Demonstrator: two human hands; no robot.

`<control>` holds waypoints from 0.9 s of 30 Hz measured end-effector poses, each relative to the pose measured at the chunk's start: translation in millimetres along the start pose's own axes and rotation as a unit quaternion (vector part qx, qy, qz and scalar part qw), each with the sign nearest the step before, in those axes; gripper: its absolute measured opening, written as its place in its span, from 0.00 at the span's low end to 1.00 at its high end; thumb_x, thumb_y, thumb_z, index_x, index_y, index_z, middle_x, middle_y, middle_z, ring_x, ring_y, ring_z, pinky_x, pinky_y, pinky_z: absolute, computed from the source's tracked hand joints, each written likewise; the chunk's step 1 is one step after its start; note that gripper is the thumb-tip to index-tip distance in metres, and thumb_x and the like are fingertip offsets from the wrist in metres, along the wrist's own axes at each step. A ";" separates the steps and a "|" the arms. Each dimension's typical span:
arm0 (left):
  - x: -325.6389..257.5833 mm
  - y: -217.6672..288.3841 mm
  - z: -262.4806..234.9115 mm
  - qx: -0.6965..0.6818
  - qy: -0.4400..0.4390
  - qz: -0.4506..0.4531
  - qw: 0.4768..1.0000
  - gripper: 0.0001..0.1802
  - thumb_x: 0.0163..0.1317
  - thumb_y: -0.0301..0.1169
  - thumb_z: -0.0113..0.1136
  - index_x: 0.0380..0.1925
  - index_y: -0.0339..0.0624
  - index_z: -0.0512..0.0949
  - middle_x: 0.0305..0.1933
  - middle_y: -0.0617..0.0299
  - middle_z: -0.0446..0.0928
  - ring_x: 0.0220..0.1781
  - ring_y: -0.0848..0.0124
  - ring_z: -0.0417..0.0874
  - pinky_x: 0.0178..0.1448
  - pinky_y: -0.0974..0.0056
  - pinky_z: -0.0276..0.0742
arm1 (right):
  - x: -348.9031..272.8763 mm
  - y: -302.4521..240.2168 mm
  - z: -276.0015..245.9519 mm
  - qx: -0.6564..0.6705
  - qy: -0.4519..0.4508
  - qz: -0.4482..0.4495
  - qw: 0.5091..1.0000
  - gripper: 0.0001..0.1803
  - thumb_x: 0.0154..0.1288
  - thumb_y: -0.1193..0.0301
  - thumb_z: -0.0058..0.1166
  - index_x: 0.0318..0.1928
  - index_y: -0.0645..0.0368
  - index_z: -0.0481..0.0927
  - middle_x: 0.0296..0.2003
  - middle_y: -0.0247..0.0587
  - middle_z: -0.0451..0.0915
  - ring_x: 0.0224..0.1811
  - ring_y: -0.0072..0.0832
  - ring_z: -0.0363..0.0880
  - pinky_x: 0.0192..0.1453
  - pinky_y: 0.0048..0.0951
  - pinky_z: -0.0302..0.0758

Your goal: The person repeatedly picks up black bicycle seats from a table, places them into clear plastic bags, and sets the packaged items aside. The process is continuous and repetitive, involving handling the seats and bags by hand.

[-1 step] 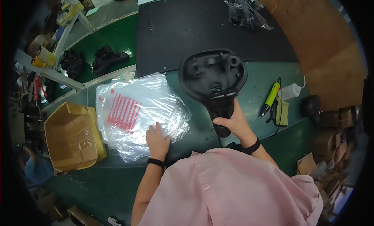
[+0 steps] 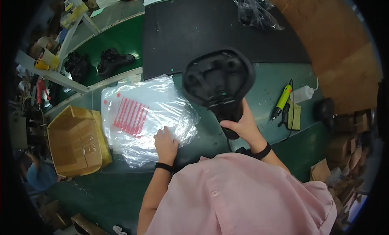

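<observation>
A black bicycle saddle [image 2: 221, 79] is held up over the bench, its hollow underside toward me and its wide end pointing away. My right hand [image 2: 244, 123] is closed around its narrow nose, the thumb lying across it. To the left, my left hand [image 2: 165, 145] rests on a stack of clear plastic bags [image 2: 162, 99] with red printing, fingers spread and holding nothing visible. The saddle's padded top is hidden from this side.
An open cardboard box [image 2: 77, 141] stands left of the bags. More black saddles [image 2: 114, 61] lie on the green surface beyond. A black mat [image 2: 194, 28] covers the far bench; a bagged black item [image 2: 253, 10] sits there. At right are a green electric screwdriver [image 2: 281, 101] and white bottle [image 2: 302, 94].
The saddle has tilted slightly in my right hand and shifted a little left and away. My left hand stays on the bags.
</observation>
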State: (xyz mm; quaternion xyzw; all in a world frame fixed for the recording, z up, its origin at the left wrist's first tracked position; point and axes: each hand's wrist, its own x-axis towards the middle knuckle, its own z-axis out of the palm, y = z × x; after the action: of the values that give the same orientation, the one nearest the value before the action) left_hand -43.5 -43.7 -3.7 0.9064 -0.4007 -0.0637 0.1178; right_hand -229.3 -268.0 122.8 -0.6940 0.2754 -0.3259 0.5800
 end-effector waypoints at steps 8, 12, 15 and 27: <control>18.7 -13.0 10.3 -0.121 0.038 -0.059 0.990 0.08 0.55 0.30 0.61 0.26 0.35 0.79 0.23 0.53 0.78 0.27 0.56 0.81 0.36 0.56 0.76 | -30.1 -3.5 22.1 -0.151 -0.116 0.056 0.980 0.31 0.45 0.69 0.71 0.49 0.58 0.70 0.41 0.48 0.78 0.42 0.43 0.80 0.45 0.36 0.76; 14.1 -34.3 11.2 -0.301 0.004 -0.170 0.938 0.11 0.52 0.31 0.67 0.22 0.34 0.77 0.20 0.56 0.77 0.25 0.66 0.80 0.33 0.62 0.75 | -31.5 2.0 19.3 -0.226 -0.127 -0.018 0.966 0.30 0.45 0.69 0.71 0.49 0.58 0.70 0.42 0.47 0.77 0.44 0.46 0.77 0.44 0.38 0.75; 14.4 -42.0 0.5 -0.467 -0.016 -0.255 0.847 0.13 0.58 0.30 0.64 0.20 0.39 0.71 0.25 0.59 0.80 0.26 0.75 0.79 0.27 0.70 0.74 | -30.9 2.0 18.9 -0.243 -0.137 -0.035 0.960 0.29 0.45 0.70 0.70 0.48 0.59 0.70 0.43 0.47 0.76 0.44 0.47 0.77 0.45 0.39 0.75; 22.1 -50.5 -31.3 -0.624 0.042 -0.250 0.739 0.08 0.64 0.31 0.58 0.34 0.36 0.78 0.16 0.72 0.66 0.14 0.84 0.61 0.17 0.74 0.53 | -21.0 35.9 61.8 0.213 -0.228 0.333 0.890 0.35 0.56 0.70 0.65 0.60 0.66 0.62 0.48 0.47 0.77 0.46 0.29 0.79 0.49 0.29 0.77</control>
State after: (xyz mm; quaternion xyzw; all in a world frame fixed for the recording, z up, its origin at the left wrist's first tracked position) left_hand 13.8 -22.1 12.7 0.6992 -0.0250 -0.2885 0.6536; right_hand -195.1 -219.7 77.5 -0.4767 0.2750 0.0031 0.8349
